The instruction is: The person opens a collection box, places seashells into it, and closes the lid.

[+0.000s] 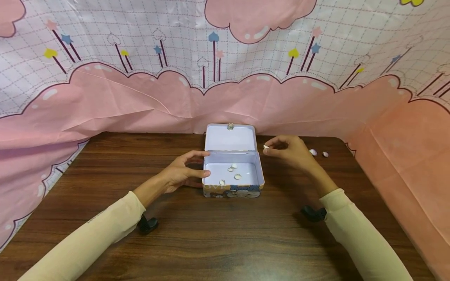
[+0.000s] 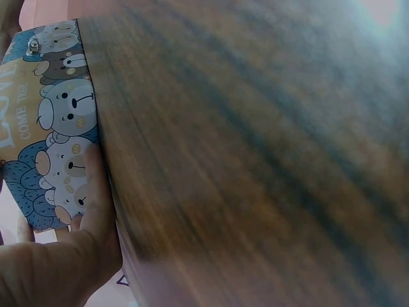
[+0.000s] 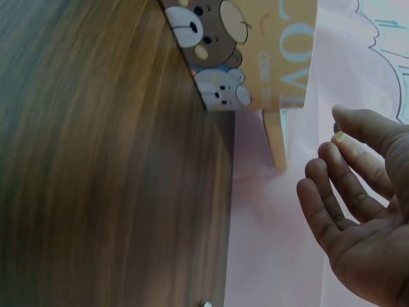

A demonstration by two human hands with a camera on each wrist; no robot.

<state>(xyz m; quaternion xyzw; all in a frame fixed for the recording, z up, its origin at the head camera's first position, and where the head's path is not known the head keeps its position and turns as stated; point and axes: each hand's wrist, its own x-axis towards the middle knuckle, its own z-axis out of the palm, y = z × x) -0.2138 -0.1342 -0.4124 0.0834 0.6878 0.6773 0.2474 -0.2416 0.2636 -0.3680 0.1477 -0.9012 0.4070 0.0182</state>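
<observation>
A small tin box (image 1: 232, 191) with bear pictures stands on the table, its hinged lid (image 1: 230, 137) raised at the back. Several small pale seashells (image 1: 238, 176) lie on the white floor inside. My left hand (image 1: 179, 171) grips the box's left side, thumb over the rim; the left wrist view shows a finger (image 2: 97, 192) along the printed wall. Right of the lid, my right hand (image 1: 290, 150) pinches a small seashell (image 1: 265, 146) between thumb and fingertip, clear of the box. In the right wrist view the other fingers (image 3: 351, 192) are loosely bent.
Two more seashells, a larger one (image 1: 313, 152) and a smaller one (image 1: 325, 154), lie on the table behind my right hand. The dark wooden table (image 1: 225, 242) ends at a pink patterned cloth (image 1: 158, 105) hanging at the back and sides.
</observation>
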